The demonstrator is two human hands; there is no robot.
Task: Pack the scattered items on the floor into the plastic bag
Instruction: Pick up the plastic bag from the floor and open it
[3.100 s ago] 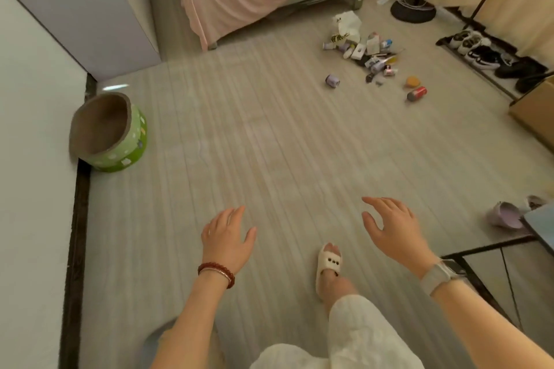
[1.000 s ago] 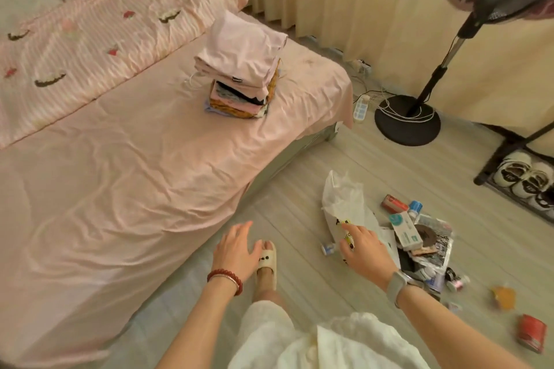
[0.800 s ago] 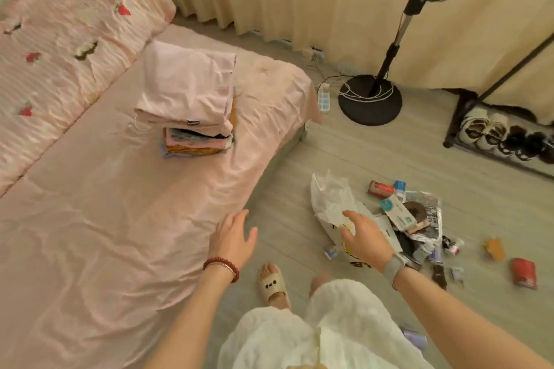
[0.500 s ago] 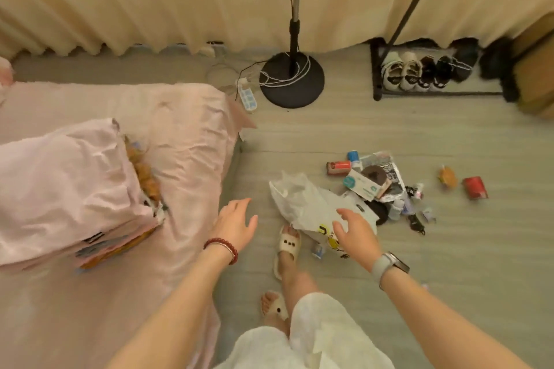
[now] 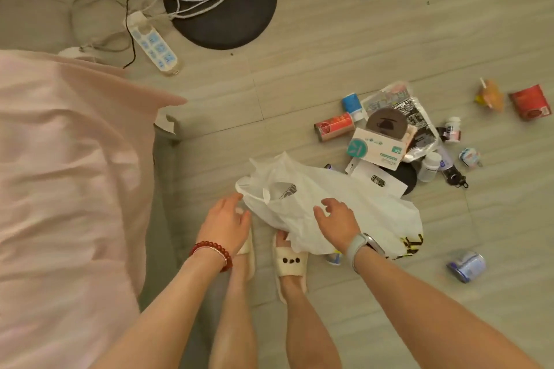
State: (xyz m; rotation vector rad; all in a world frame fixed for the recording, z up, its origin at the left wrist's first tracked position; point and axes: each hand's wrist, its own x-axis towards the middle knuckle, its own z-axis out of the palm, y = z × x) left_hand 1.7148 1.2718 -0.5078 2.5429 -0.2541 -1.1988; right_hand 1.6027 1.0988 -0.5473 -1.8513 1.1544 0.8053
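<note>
2 hands over the plastic bag [image 5: 344, 207], head view. Bed edge [image 5: 90, 159] tight on the left, fan base [image 5: 239, 9] ahead, bare floor [image 5: 494, 308] right and behind the pile of items [image 5: 386, 135]. Left hand [image 5: 224, 223] open, fingertips at the bag's left edge. Right hand [image 5: 337, 222] open, fingers spread, on top of the bag; contact unclear.

The scene is lit dimly and warmly, with a yellowish cast. Shadows are kept soft. Slight blur is seen throughout, and wide-angle bending is shown toward the edges.
</note>
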